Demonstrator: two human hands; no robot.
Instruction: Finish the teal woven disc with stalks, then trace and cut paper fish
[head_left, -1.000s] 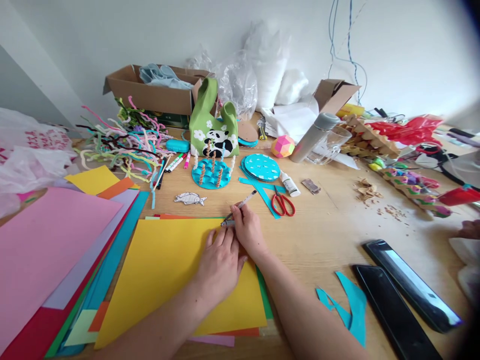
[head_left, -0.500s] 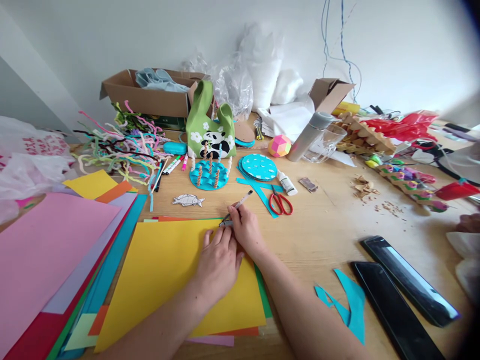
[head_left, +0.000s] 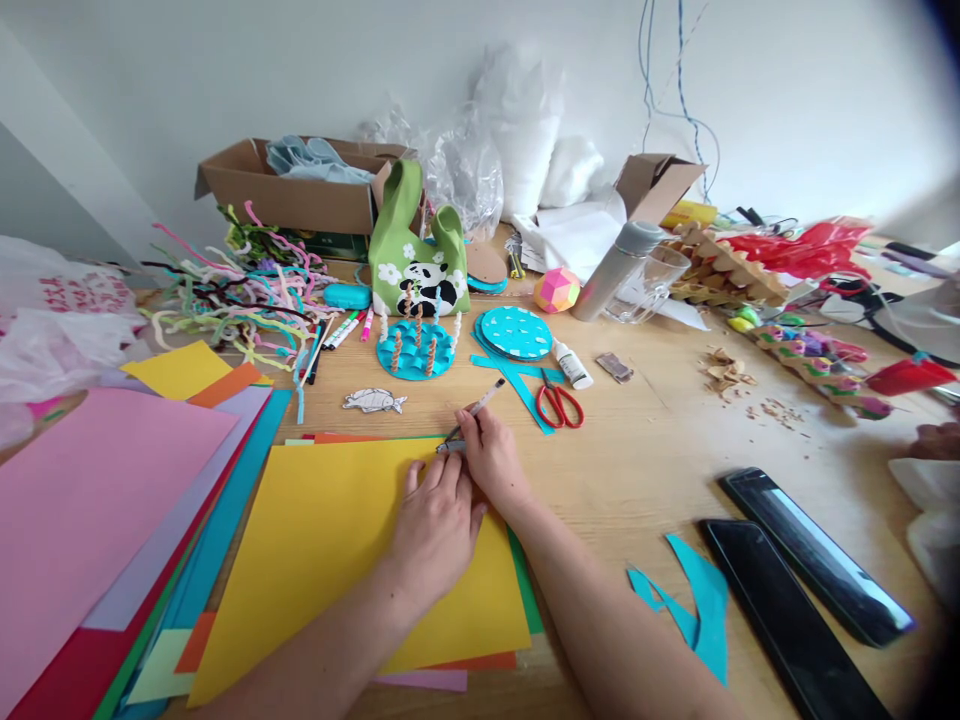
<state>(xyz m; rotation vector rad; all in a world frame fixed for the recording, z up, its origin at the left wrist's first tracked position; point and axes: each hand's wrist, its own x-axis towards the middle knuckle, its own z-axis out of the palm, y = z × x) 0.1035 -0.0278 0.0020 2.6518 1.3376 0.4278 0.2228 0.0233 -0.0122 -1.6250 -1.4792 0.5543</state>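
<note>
One pen (head_left: 485, 398): pinched in right fingers (head_left: 466, 424)
Left fingers (head_left: 448, 474): flat on yellow paper (head_left: 322, 540)
Grey piece (head_left: 451, 447): at their tips
Change: none visible — same spot worked

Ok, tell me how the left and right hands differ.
The left hand lies palm down over the yellow paper; the right hand is curled around a pen. The left hand sits lower in the picture, the right hand higher. Both are bare and close together.
</note>
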